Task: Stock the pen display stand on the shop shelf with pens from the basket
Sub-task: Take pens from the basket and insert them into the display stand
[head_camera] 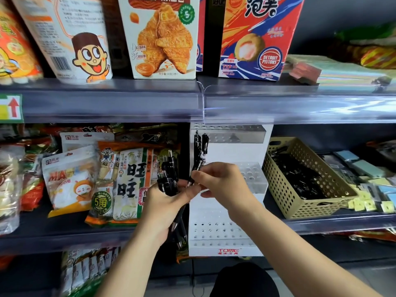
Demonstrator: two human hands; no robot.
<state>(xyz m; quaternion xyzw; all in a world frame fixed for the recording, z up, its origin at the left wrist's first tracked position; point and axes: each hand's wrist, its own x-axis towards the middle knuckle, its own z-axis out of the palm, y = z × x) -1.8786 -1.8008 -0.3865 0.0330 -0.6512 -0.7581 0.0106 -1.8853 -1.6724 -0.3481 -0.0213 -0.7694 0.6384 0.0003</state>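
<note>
up front, the left hand (pixel 159 207) is curled round a bunch of pens (pixel 169 174), and just right of it the right hand (pixel 220 183) pinches one pen (pixel 198 163) near its tip, the pen tilted upward. behind the right hand the white stand (pixel 225 239) sits on the shelf (pixel 321 224), with two pens (pixel 201 140) upright in its top row above the fingers. the basket (pixel 300 202), holding more black pens, lies right of that hand, beside the stand.
</note>
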